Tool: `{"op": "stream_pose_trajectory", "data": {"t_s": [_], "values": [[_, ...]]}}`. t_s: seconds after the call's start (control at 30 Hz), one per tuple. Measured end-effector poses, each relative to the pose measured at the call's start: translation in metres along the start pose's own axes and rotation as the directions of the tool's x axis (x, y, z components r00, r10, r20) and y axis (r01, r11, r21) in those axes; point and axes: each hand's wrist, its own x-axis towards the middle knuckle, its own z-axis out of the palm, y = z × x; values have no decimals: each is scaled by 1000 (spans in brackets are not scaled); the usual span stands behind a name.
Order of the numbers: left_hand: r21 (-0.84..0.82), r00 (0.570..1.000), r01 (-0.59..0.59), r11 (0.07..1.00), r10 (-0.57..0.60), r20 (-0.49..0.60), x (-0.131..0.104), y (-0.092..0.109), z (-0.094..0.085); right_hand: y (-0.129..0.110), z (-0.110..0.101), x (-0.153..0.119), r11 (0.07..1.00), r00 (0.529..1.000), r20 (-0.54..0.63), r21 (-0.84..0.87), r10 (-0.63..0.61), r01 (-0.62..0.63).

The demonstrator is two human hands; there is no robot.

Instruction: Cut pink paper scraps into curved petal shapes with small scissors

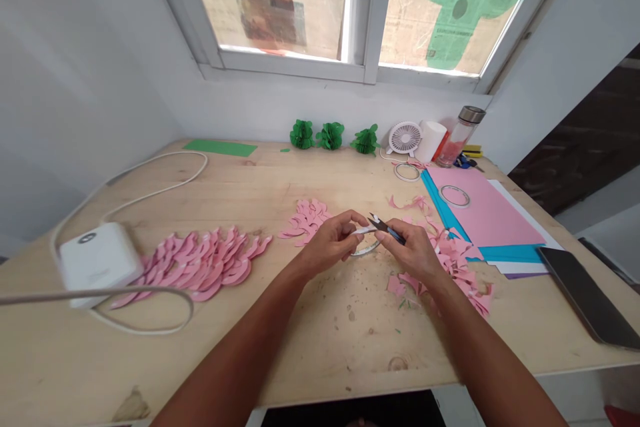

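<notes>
My left hand (333,237) is closed in a pinch on a white strip of tape (364,230) over the middle of the table. In my right hand (414,247) is a pair of scissors (383,225), its dark blades pointing left against the strip and slightly parted. A roll of tape (367,250) shows beneath and between both hands, partly hidden by them. Beside my left hand lies a small pile of curved pink paper pieces (306,219). Pink paper scraps (460,260) are strewn about my right hand and wrist.
Rows of curved pink paper pieces (205,263) lie at left, by a white power box (100,263) with a looping cable. Green paper figures (330,136), a small fan (405,139) and a bottle (460,137) line the back. Coloured sheets (490,213) and a phone (590,297) are at right.
</notes>
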Motion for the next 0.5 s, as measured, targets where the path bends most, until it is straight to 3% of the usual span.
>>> {"op": "stream_pose_trajectory", "data": {"t_s": [0.5], "values": [[-4,1000,18,1000,-18,7,0,0,0,1,0,-1,1000,999,-39,7,30,-30]]}}
